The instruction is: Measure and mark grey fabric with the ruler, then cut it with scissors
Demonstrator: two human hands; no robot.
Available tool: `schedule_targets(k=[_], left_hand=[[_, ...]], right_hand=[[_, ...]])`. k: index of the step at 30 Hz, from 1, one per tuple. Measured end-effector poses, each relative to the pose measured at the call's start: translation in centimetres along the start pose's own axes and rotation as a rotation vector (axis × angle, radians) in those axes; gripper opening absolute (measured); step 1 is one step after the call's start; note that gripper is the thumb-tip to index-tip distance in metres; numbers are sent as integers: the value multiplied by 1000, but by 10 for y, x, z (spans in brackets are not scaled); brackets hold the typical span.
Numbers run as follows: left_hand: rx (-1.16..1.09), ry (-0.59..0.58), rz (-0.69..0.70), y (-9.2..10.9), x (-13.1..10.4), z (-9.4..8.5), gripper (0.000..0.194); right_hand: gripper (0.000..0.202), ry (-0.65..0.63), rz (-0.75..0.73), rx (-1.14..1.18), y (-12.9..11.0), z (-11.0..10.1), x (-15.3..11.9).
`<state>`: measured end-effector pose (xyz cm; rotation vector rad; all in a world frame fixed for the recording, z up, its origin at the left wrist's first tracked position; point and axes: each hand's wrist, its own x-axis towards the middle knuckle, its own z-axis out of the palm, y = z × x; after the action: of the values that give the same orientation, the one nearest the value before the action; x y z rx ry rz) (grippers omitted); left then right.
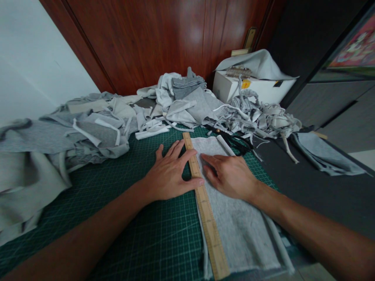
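Observation:
A wooden ruler (206, 208) lies lengthwise along the left side of a grey piece of fabric (243, 230), with a strip of cloth showing past the ruler's left edge. My left hand (170, 173) is spread open, its thumb and index fingertips resting on the ruler and its other fingers beside it on the green cutting mat (140, 242). Just right of the ruler, my right hand (230, 175) rests on the fabric. Its index finger is stretched out, with a gap to the thumb; the remaining fingers are mostly hidden. Nothing shows in either hand.
Black-handled scissors (234, 141) lie beyond my right hand. Heaped grey fabric scraps (96, 128) line the mat's left and back. A tangle of cloth strips (263, 117) sits before a white box (228, 86). Folded grey cloth (325, 154) lies at right. A wooden door (152, 43) stands behind.

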<state>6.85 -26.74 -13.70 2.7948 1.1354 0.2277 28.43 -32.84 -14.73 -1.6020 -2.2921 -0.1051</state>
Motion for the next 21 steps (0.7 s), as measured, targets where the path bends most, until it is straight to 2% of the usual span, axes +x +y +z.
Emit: schedule_targets(k=[21], left_hand=[[-25, -35, 2, 0, 1, -2, 84]], right_hand=[[38, 4, 5, -20, 1, 0, -1]])
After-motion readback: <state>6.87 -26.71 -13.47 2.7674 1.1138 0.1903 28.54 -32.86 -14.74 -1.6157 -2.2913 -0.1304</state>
